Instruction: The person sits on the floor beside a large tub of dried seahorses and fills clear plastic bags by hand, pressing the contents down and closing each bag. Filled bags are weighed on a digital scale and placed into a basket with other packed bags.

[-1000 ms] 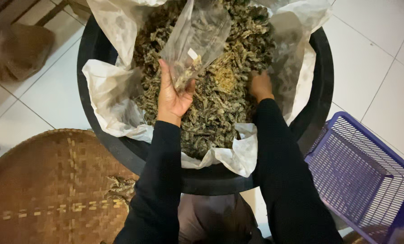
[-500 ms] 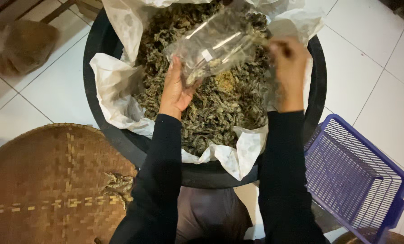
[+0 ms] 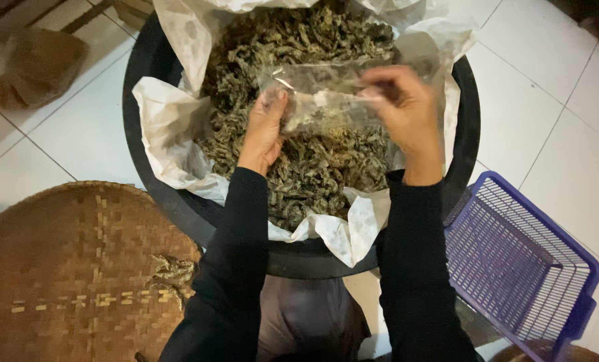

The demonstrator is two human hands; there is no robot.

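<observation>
right hand (image 3: 407, 110): risen from the dried leaves (image 3: 313, 167) | now grips clear bag (image 3: 326, 94) | bag turned level between both hands

Both hands held a clear plastic bag (image 3: 333, 100) over a black tub (image 3: 145, 134) lined with white paper (image 3: 172, 134) and heaped with dried greenish leaves (image 3: 313, 174): the left hand (image 3: 264, 131) gripped one edge, the right hand (image 3: 407, 114) the other. A woven bamboo tray (image 3: 65, 268) lay left, a purple plastic basket (image 3: 520, 268) right.

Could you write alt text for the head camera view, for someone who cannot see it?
Two hands, left hand and right hand, hold a clear plastic bag above a paper-lined black tub of dried dark leaves. A woven tray and purple basket flank it.
</observation>
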